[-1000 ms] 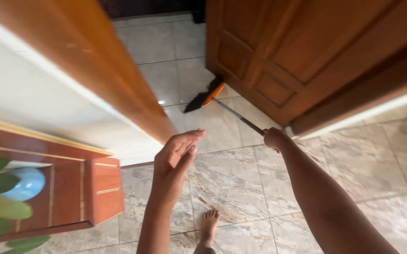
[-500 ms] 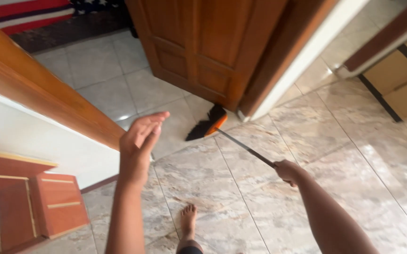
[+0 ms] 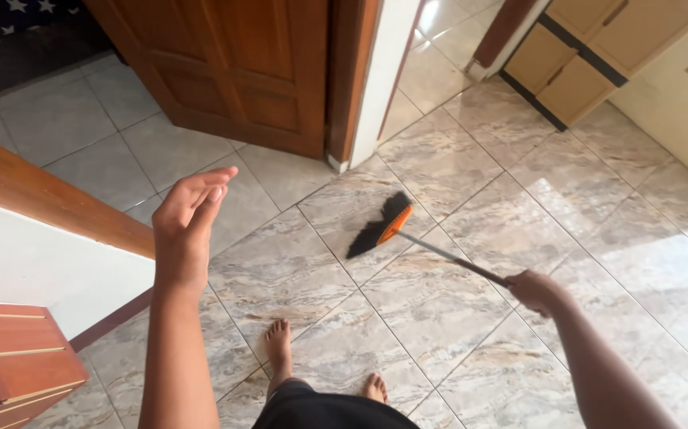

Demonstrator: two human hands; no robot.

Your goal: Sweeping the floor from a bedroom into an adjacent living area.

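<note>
Right hand, lower right of the frame, clamped around the end of a thin dark-and-silver broom handle. Handle's long axis up and left from the grip toward frame centre, ending at an orange-backed broom head with black bristles on the beige marbled floor tiles. Left hand, centre left, raised and empty, fingers apart, well clear of the handle; right hand far nearer. Bare feet at bottom centre. Brown panelled wooden door at upper left, beyond the bristles.
</note>
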